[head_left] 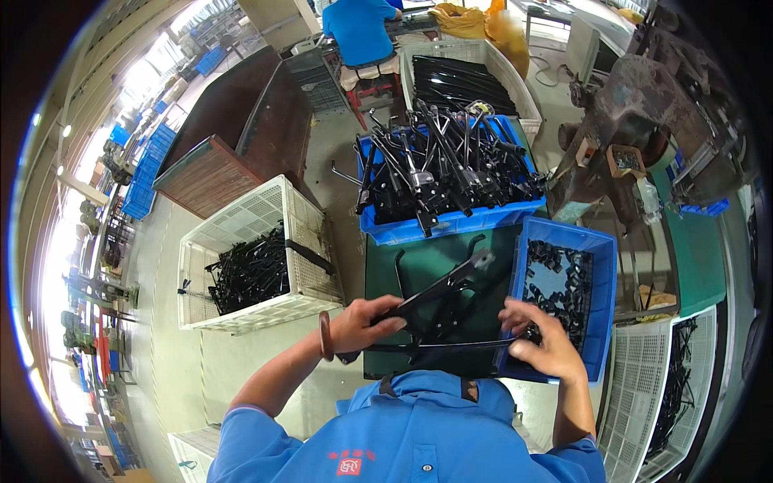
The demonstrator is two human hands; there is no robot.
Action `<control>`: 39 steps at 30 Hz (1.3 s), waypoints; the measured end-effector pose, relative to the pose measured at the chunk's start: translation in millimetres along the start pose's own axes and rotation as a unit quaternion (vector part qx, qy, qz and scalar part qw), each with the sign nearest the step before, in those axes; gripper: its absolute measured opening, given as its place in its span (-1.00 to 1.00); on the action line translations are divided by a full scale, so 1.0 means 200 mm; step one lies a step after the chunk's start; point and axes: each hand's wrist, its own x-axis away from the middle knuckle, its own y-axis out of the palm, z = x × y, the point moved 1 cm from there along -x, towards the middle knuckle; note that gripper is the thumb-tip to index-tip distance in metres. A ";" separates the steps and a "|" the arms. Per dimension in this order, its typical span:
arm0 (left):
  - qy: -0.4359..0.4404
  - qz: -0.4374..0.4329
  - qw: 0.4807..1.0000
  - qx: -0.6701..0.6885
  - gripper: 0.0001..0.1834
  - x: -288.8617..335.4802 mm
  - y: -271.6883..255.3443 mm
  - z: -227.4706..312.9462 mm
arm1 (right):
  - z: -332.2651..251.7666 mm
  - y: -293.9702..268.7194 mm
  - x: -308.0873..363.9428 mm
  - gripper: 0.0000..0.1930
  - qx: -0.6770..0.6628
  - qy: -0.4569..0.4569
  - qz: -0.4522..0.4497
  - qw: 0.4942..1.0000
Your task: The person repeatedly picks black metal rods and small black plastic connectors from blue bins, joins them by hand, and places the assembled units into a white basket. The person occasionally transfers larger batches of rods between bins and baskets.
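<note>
My left hand [366, 324] is closed around a long black metal bar [439, 291], which slants up to the right and has a hole at its far end. A thinner black rod [439, 347] runs level below it, from beside my left hand toward my right. Over the near left edge of a blue bin [605, 310], my right hand [546, 340] has its fingers curled around something dark, mostly hidden. Small black metal pieces [555, 278] fill that bin. More black bent parts [447, 318] lie on the green tabletop [382, 274] beneath the bar.
A blue crate [451, 225] heaped with black metal assemblies stands at the table's far side. White crates [310, 233] of black parts stand on the floor left and right [636, 386]. A machine [636, 105] is at right; a person in blue [360, 32] sits beyond.
</note>
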 end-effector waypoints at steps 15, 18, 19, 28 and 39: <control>-0.017 0.627 0.700 0.340 -0.66 -0.70 -0.89 -0.46 | 0.47 -0.05 0.11 -0.72 -0.275 0.137 0.277 0.910; -0.060 0.644 0.724 0.242 -0.64 -0.93 -0.80 -0.69 | 0.60 0.06 0.21 -0.75 -0.234 0.178 0.309 0.904; -0.099 0.633 0.752 0.157 -0.58 -1.01 -0.74 -0.74 | 0.63 0.08 0.23 -0.76 -0.228 0.177 0.312 0.905; -0.117 0.574 0.794 -0.162 -0.43 -1.15 -0.53 -0.94 | 0.72 0.24 0.32 -0.75 -0.161 0.208 0.278 0.924; -0.318 0.328 0.881 -0.121 -0.13 -1.15 -0.89 -1.23 | 0.73 0.40 0.28 -0.76 -0.102 0.197 0.202 0.954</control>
